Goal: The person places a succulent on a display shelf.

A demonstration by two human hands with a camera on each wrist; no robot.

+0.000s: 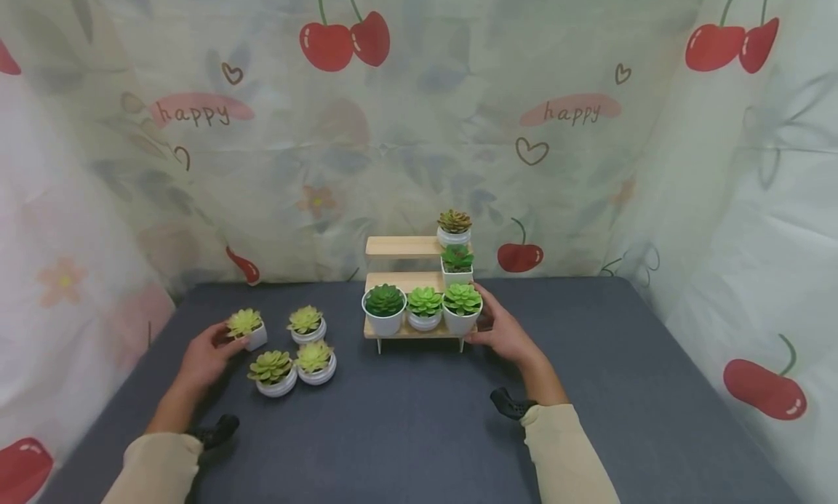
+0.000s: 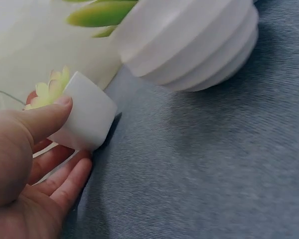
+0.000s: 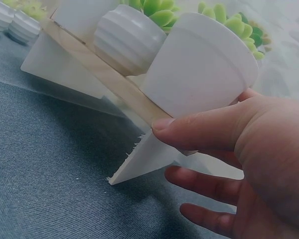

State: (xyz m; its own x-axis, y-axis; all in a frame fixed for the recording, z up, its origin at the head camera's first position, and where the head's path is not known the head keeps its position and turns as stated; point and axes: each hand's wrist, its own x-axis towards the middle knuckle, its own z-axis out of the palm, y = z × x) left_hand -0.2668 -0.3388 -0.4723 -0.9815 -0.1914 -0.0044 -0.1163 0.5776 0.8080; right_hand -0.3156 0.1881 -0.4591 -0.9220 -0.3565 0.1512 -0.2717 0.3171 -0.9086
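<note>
My left hand [image 1: 204, 357] grips a small square white pot [image 2: 92, 112] with a pale green succulent, thumb on one side and fingers around the other. The pot is close to the table at the far left. My right hand [image 1: 509, 335] holds the right end of a three-step wooden plant stand [image 1: 404, 247]. In the right wrist view its thumb presses the front edge of the lowest board [image 3: 120, 88], beside a smooth round white pot [image 3: 199, 64]; the index finger reaches behind, the other fingers spread below.
Several potted succulents fill the stand's right side and bottom step, including a dark green one [image 1: 384, 300] and a brownish one [image 1: 455, 222] on top. Three ridged white pots [image 1: 318, 374] stand right of my left hand. A printed curtain [image 1: 419, 111] hangs behind the dark table [image 1: 419, 431].
</note>
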